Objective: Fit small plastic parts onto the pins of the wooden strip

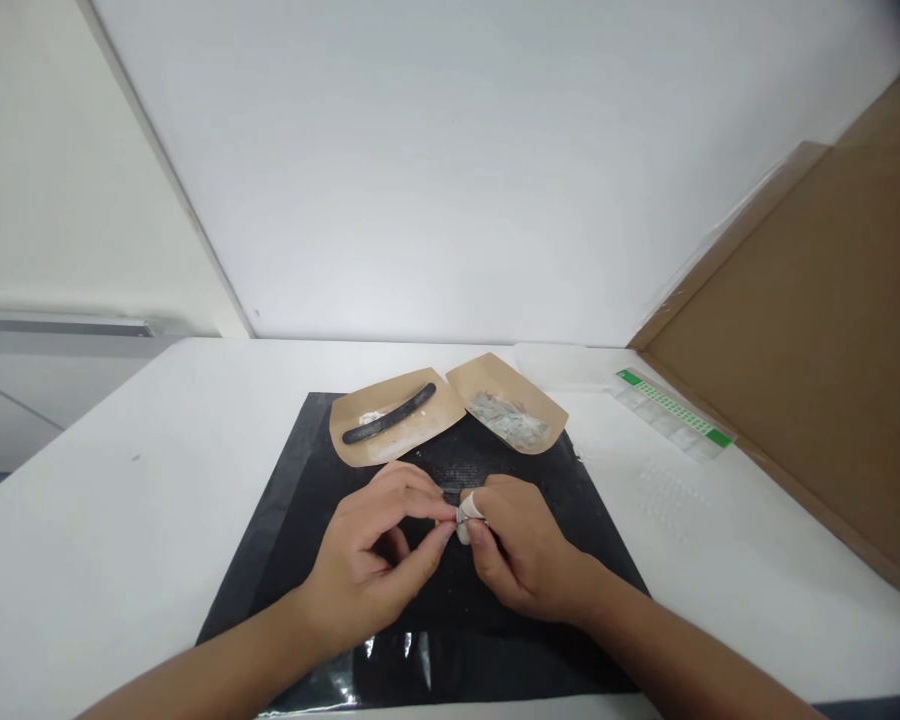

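Observation:
Over the black mat [285, 560], both hands meet near its middle. My left hand [386, 545] is closed in a pinch, thumb against fingertips, on something too small to make out. Facing it, my right hand [529, 545] is closed around a small whitish object [464, 530] beside the left fingertips; its kind is unclear. A white wrap [473, 506] shows on a right finger. Just beyond the hands, a black curved nail file [390, 414] lies across the left paper tray [345, 410], with white bits under it.
The right paper tray [487, 370] holds a pile of pale, translucent pieces. Farther right lie a clear strip pack with a green edge [675, 410] and a clear dotted sheet [671, 500]. A cardboard panel [810, 330] stands at the right; a white wall [435, 180] rises behind.

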`<action>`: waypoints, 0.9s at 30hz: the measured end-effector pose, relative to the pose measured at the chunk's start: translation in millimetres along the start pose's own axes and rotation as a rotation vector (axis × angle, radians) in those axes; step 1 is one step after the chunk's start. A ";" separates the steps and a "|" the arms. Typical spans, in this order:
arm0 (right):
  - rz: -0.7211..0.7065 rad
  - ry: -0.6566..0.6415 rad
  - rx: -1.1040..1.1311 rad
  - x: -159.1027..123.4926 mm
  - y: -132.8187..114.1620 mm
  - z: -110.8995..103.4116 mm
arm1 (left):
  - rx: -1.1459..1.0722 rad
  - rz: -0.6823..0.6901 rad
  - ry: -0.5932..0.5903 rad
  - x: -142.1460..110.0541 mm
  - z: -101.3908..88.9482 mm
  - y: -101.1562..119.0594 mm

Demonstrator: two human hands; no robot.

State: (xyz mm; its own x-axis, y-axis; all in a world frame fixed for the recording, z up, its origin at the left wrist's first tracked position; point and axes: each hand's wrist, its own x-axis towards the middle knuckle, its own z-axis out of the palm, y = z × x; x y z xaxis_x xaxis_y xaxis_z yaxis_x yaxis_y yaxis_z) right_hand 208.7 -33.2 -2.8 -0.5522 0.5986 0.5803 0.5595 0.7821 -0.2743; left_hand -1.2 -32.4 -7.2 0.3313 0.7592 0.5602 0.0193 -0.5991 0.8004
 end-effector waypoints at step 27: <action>-0.053 -0.254 -0.157 6.2 -2.6 -5.0 | 0.465 0.457 -0.068 8.0 -6.4 -2.5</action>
State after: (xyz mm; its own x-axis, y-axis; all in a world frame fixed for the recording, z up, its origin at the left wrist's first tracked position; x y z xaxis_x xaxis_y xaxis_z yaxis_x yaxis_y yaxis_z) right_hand 207.0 -32.4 5.3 -0.7092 0.5974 0.3744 0.6037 0.7889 -0.1151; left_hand -4.6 -23.2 -3.3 0.4618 0.3936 0.7949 0.2636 -0.9166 0.3007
